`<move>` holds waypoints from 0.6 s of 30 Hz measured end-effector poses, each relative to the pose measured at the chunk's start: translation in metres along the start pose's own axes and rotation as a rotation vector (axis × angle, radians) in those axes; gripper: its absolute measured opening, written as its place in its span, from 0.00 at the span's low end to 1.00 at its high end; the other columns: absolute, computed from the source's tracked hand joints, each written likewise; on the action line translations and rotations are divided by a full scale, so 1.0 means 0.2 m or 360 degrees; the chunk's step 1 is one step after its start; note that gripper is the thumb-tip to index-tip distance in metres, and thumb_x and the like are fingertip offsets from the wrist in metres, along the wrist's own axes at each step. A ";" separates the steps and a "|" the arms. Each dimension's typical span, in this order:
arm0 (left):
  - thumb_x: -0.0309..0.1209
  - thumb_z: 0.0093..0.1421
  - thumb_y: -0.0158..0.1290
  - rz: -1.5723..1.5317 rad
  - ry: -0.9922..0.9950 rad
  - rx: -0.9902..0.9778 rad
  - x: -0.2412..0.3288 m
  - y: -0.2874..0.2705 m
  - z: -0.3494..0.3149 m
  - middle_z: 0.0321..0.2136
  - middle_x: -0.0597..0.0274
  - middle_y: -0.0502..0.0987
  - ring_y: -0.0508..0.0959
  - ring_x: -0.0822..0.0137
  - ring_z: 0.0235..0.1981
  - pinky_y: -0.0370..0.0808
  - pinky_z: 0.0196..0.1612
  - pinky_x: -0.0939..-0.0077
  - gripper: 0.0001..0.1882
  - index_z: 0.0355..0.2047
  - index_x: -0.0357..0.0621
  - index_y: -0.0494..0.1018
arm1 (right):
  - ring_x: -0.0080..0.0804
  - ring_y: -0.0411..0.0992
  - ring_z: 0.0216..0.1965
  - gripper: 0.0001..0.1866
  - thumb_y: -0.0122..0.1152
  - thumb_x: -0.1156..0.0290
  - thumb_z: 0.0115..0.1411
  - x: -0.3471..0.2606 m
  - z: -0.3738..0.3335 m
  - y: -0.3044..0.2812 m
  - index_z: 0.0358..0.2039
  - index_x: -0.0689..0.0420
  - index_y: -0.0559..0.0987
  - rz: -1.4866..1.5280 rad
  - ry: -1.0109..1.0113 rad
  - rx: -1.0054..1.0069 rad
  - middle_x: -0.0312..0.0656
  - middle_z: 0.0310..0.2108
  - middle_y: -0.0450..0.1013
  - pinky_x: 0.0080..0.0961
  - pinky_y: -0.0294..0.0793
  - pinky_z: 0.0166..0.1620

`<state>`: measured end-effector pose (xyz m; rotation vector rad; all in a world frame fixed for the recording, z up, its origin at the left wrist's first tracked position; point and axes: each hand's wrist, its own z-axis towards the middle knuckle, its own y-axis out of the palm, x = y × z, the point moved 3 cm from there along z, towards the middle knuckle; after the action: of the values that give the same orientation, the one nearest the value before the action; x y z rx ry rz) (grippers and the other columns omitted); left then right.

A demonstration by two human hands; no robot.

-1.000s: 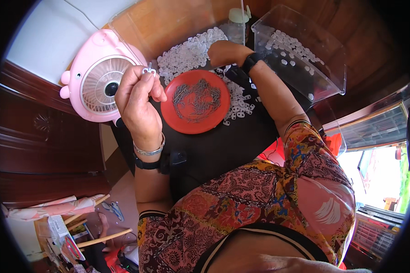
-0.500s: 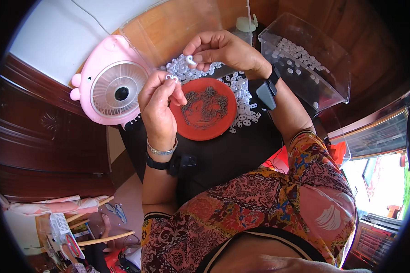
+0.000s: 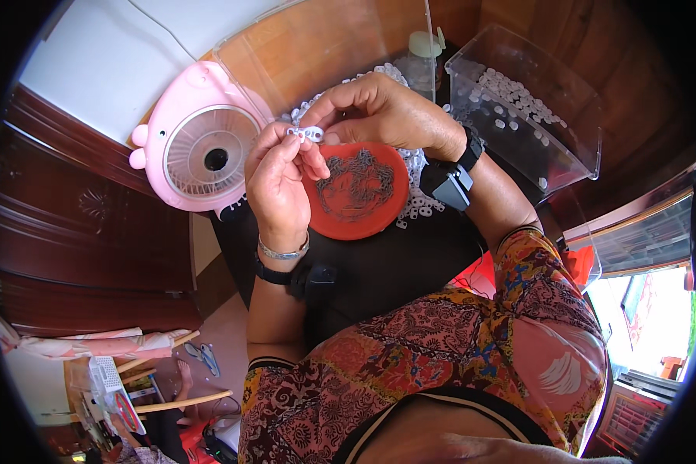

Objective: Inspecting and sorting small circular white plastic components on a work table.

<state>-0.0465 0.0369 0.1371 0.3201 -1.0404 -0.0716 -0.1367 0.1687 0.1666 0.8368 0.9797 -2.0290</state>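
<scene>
Over a round red plate (image 3: pixel 398 185), my two hands have come together. My left hand (image 3: pixel 281 182) pinches a small white plastic piece with holes (image 3: pixel 305 134) between thumb and fingertips. My right hand (image 3: pixel 387 112) is closed, thumb and forefinger at the right end of that white plastic; its fingers partly hide what they grip. On the plate lies a loose heap of thin grey metal pins (image 3: pixel 361 182). Behind and right of the plate spreads a pile of similar white plastic pieces (image 3: pixel 414 172), partly covered by my right hand.
A pink animal-shaped fan (image 3: pixel 161 182) stands left of the black table (image 3: pixel 379 271). At the right is a clear plastic bin (image 3: pixel 564 155) holding whitish pieces (image 3: pixel 510 93). A clear panel and a bottle with a pale green lid (image 3: pixel 425 44) are at the back. Another person's leg shows lower left.
My right hand has moved down and left with its white piece, meeting the piece in my left hand. The whole view has shifted slightly.
</scene>
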 end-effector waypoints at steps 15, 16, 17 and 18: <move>0.31 0.60 0.41 -0.0067 0.0037 -0.0005 0.02 0.00 0.00 0.17 0.59 0.69 0.69 0.70 0.17 0.66 0.23 0.81 0.09 0.25 0.39 0.65 | 0.18 0.73 0.35 0.11 0.57 0.80 0.58 0.03 0.01 0.02 0.42 0.63 0.77 0.0291 0.0098 0.0090 0.37 0.34 0.76 0.16 0.73 0.39; 0.31 0.60 0.41 -0.0094 0.0066 -0.0013 0.02 0.01 0.00 0.16 0.59 0.69 0.69 0.70 0.17 0.66 0.23 0.81 0.09 0.26 0.39 0.65 | 0.18 0.73 0.33 0.10 0.56 0.79 0.58 0.05 0.01 0.02 0.41 0.64 0.77 0.0512 0.0183 0.0129 0.37 0.32 0.76 0.14 0.73 0.37; 0.31 0.60 0.41 -0.0095 0.0064 -0.0016 0.03 0.02 0.00 0.16 0.59 0.69 0.69 0.70 0.17 0.66 0.23 0.81 0.09 0.26 0.39 0.65 | 0.18 0.73 0.33 0.10 0.56 0.79 0.58 0.06 0.01 0.02 0.41 0.64 0.77 0.0511 0.0183 0.0133 0.37 0.32 0.76 0.14 0.73 0.37; 0.31 0.60 0.41 -0.0103 0.0053 -0.0001 0.03 0.01 -0.01 0.16 0.59 0.68 0.68 0.70 0.17 0.66 0.22 0.81 0.09 0.26 0.39 0.65 | 0.17 0.73 0.31 0.09 0.56 0.79 0.58 0.08 0.02 0.03 0.40 0.64 0.77 0.0631 0.0246 0.0136 0.37 0.31 0.76 0.13 0.72 0.34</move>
<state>-0.0421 0.0389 0.1421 0.3534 -0.9969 -0.1240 -0.1418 0.1581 0.1532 1.1486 0.7410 -1.6935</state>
